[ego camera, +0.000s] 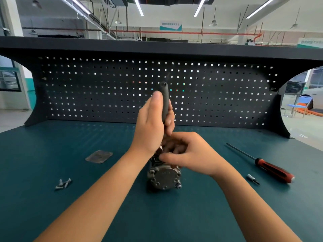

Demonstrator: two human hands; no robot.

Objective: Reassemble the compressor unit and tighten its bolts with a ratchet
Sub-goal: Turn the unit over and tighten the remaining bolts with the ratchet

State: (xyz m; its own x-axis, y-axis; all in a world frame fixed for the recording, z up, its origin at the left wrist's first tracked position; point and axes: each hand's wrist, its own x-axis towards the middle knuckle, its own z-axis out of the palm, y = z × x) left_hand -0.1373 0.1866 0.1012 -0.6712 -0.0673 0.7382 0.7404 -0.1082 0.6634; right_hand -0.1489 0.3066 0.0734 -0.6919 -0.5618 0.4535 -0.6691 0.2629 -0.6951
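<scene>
Since all else rests on it, the workbench [52,215] comes first: teal top, dark pegboard [227,95] at the back. The compressor unit [164,178] sits mid-bench, straight in front of the person, betw. both forearms. Its round bolted end face is toward the viewer, long axis running away toward the pegboard.

The ratchet [165,102] has a dark handle that rises off the unit's top, near upright in this view; its head is hidden under the hands. L hand [150,126] is wrapped round the handle's lower half, thumb laid up along it, fingers curled behind. R hand [190,154] is lower and nearer, fingers curled over the unit's top where the ratchet head should meet it, thumb pressed on the near-left side. Whether it also pinches a socket or bolt, can't tell.

Key relation: the handle axis stands up off the unit, so the swing prob. goes sideways abt the hidden head, L hand driving, R hand steadying.

- Well apart on the right: red-handled screwdriver [272,169], shaft pointing far-left.
- Left of the unit: flat cover plate [99,156], not yet fitted.
- Nearer left: loose bolts [63,183], so fastening looks far from done.
- Smallest, just beside the screwdriver's grip: a short bit [253,179].
</scene>
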